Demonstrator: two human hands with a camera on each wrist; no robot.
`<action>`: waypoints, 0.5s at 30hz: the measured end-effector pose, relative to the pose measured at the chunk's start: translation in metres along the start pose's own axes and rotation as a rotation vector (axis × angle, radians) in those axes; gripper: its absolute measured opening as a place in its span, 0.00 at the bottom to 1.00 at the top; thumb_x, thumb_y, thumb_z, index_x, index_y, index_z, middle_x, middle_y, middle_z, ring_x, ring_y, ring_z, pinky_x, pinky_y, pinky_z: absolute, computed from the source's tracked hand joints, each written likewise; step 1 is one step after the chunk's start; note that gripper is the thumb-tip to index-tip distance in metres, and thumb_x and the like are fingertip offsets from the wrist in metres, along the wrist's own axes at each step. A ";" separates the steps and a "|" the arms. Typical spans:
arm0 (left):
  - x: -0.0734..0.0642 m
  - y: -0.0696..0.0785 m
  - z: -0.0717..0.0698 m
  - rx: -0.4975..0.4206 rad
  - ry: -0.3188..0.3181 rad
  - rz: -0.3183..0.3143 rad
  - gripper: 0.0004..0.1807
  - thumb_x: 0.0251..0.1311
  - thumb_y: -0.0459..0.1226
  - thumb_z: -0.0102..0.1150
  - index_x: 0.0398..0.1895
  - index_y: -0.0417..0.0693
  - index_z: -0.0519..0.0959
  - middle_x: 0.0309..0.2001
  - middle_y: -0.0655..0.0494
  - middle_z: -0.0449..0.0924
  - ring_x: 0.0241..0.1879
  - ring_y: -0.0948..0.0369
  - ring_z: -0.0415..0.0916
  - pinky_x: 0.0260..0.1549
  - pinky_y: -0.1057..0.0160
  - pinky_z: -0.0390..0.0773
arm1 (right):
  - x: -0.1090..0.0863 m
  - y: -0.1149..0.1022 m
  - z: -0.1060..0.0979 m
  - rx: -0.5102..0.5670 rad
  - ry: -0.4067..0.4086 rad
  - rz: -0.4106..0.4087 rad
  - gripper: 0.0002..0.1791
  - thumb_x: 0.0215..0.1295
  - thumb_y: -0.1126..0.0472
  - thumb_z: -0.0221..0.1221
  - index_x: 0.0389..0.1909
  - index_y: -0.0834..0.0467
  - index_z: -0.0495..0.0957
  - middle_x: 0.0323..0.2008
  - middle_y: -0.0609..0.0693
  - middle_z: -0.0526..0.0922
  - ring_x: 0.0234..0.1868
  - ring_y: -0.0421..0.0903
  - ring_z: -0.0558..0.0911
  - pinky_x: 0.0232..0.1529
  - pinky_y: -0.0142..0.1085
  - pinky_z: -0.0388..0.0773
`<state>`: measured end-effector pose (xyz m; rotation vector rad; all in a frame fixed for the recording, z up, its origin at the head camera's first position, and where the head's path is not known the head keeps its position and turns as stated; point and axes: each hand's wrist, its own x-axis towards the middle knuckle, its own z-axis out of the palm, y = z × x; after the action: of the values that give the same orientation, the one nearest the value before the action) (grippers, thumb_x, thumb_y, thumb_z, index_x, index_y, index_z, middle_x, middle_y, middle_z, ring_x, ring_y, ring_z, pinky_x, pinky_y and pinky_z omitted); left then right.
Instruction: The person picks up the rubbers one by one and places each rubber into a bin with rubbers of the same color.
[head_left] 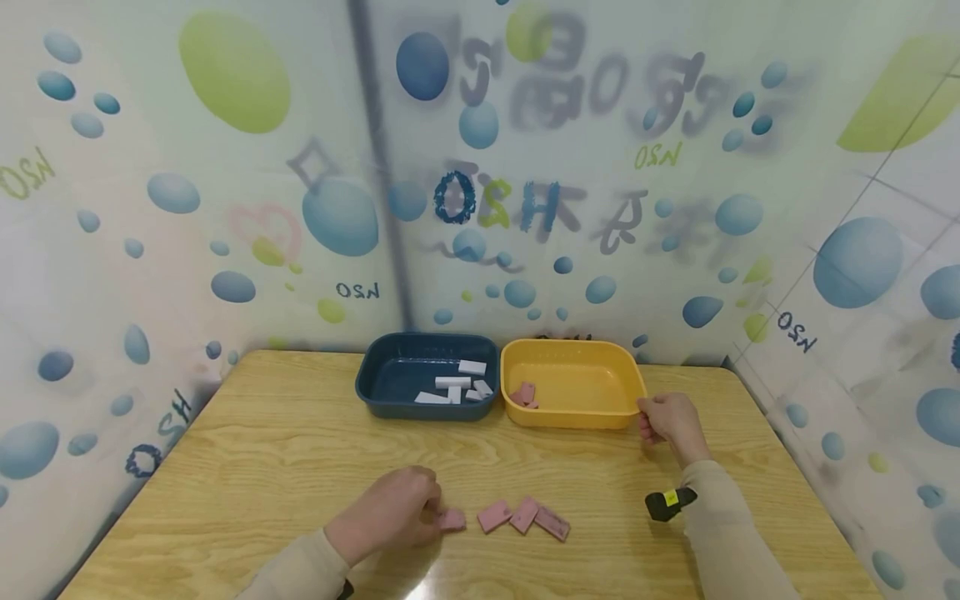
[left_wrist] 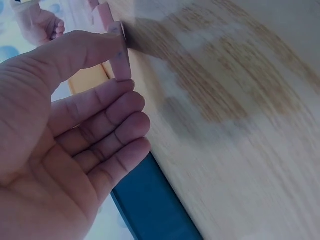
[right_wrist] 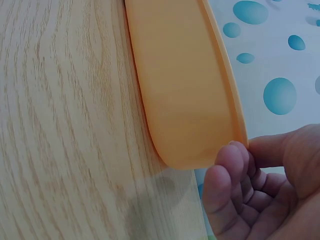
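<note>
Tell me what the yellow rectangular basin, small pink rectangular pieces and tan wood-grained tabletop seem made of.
Yellow rectangular basin: probably satin plastic, from its smooth walls and rounded corners. Small pink rectangular pieces: matte, perhaps rubber or painted wood; their dull faces leave it open. Tan wood-grained tabletop: wood or laminate, slightly glossy, with streaky grain and glare.

Left grip (head_left: 392, 510) in a thumb-and-forefinger pinch, right grip (head_left: 671, 421) farther forward, fingers (right_wrist: 230, 162) curled

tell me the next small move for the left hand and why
Probably lift the pink block pinched in the left hand toward the yellow tray: pink pieces lie there, white pieces lie in the blue tray, and the right hand pinches the yellow tray.
</note>
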<state>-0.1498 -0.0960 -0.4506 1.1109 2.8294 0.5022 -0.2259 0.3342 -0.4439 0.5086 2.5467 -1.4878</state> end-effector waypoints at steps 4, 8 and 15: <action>0.002 0.000 -0.001 0.004 0.022 -0.003 0.20 0.58 0.45 0.75 0.15 0.51 0.77 0.22 0.66 0.67 0.23 0.70 0.60 0.22 0.70 0.65 | -0.001 -0.001 0.001 -0.004 0.002 0.004 0.17 0.79 0.61 0.48 0.39 0.73 0.76 0.22 0.50 0.77 0.23 0.42 0.77 0.28 0.33 0.81; 0.005 0.001 -0.004 -0.005 0.024 -0.015 0.17 0.59 0.47 0.74 0.19 0.51 0.82 0.24 0.65 0.72 0.24 0.71 0.63 0.24 0.70 0.69 | -0.001 -0.001 0.001 -0.006 0.005 0.009 0.17 0.80 0.61 0.48 0.39 0.72 0.75 0.22 0.50 0.77 0.24 0.43 0.77 0.28 0.33 0.81; 0.012 0.005 -0.008 0.000 0.081 0.012 0.11 0.55 0.41 0.76 0.21 0.51 0.83 0.26 0.61 0.77 0.26 0.71 0.67 0.28 0.69 0.75 | -0.001 -0.001 0.001 -0.013 0.005 0.010 0.17 0.80 0.61 0.48 0.38 0.71 0.75 0.22 0.50 0.77 0.24 0.43 0.77 0.28 0.33 0.81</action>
<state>-0.1568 -0.0864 -0.4405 1.1330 2.8931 0.5608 -0.2254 0.3328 -0.4429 0.5222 2.5522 -1.4671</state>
